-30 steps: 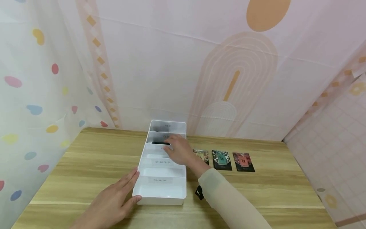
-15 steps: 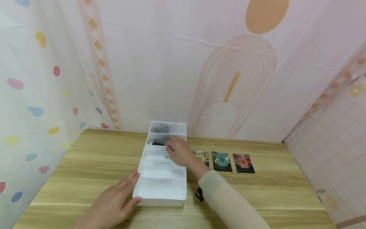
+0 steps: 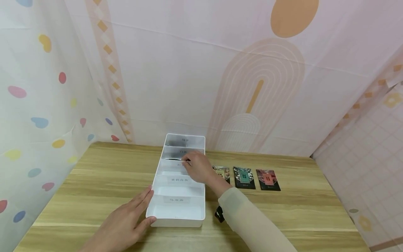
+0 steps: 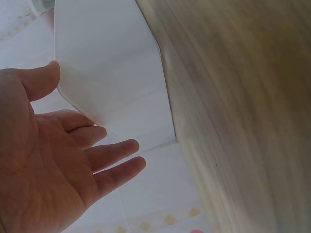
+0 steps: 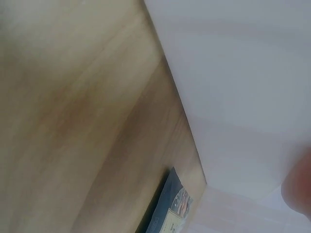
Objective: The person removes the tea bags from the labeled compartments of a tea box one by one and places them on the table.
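Note:
A long white organizer box (image 3: pixel 177 222) with labelled compartments in a row stands lengthwise on the table. My left hand (image 3: pixel 126 213) rests against its near left corner, fingers extended along the side wall and thumb at the front rim. In the left wrist view the left hand (image 4: pixel 53 160) has its fingers spread beside the white wall. My right hand (image 3: pixel 198 166) reaches over the box to the second compartment from the back, thumb and fingers pinched together at the divider. A dark edge of a black packet (image 3: pixel 174 159) shows there; the fingers cover the rest.
Right of the box lie a yellow-labelled packet (image 3: pixel 223 174), a green-labelled packet (image 3: pixel 244 177) and a red-labelled packet (image 3: pixel 268 179) in a row. A small black item (image 3: pixel 219 214) lies partly under the right sleeve (image 3: pixel 248 217). Patterned curtains (image 3: pixel 157 87) stand behind the table.
My right hand's fingers have closed together at the second compartment. The black packet's visible edge has sunk lower behind the divider. The left hand has stayed in place.

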A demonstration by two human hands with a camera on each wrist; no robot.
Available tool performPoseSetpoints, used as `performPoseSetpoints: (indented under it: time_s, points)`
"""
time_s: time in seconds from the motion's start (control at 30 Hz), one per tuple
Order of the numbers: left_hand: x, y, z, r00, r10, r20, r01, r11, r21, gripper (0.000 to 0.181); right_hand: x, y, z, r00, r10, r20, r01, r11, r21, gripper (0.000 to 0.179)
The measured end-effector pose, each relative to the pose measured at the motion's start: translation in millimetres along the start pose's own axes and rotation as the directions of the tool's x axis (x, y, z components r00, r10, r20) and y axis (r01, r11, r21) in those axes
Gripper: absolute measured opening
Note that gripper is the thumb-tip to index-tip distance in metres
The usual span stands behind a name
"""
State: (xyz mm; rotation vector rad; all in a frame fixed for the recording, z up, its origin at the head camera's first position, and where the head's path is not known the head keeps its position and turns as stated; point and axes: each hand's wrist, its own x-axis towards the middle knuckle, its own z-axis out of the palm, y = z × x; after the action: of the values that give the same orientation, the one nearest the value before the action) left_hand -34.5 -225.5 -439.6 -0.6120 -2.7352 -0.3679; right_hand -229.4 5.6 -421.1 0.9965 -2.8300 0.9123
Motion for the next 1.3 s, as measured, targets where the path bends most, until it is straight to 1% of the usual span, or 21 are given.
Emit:
performPoseSetpoints:
  time_s: [0.13, 0.27, 0.43, 0.57, 0.67, 0.87, 1.03, 1.3]
  points:
    - [-0.4, -0.4, 0.8, 1.0, -0.001, -0.005, 0.001, 1.0, 0.004, 0.076, -1.4, 1.5, 1.6, 1.0, 0.021, -0.022, -0.019, 0.997, 0.07, 0.014]
    - [0.3, -0.9, 1.4, 1.0, -0.008, -0.001, 0.008, 1.0, 0.007, 0.075, -0.6, 3.9, 3.4, 0.998, 0.019, -0.053, -0.013, 0.994, 0.105, 0.011]
    - [0.4, -0.9, 1.3, 1.0, -0.009, 0.0, 0.009, 1.0, 0.011, 0.075, -1.0, 5.0, 4.9, 0.997, 0.031, -0.074, -0.018, 0.985, 0.17, 0.012]
    - [0.7, -0.6, 1.4, 1.0, -0.01, -0.002, 0.01, 1.0, 0.013, 0.075, -0.8, 4.0, 2.9, 0.995, 0.023, -0.101, -0.004, 0.983, 0.183, 0.013]
    - [1.3, -0.2, 1.1, 1.0, -0.015, 0.005, 0.015, 1.0, 0.009, 0.075, -0.3, 3.3, -0.6, 0.992, 0.002, -0.123, 0.019, 0.984, 0.176, 0.013]
    - [2.2, 2.9, 0.4, 1.0, -0.021, 0.019, 0.021, 1.0, 0.004, 0.074, 0.3, 6.2, -10.6, 0.99, -0.012, -0.141, 0.042, 0.976, 0.213, 0.011]
    - [4.0, 5.8, -1.9, 0.999, -0.04, 0.03, 0.04, 0.999, -0.012, 0.073, 3.6, 8.1, -22.6, 0.988, -0.029, -0.154, 0.065, 0.971, 0.232, 0.011]
    - [6.8, 7.8, -4.2, 0.998, -0.046, 0.031, 0.047, 0.998, -0.038, 0.071, 5.5, 8.6, -40.6, 0.984, -0.027, -0.176, 0.073, 0.963, 0.26, 0.014]
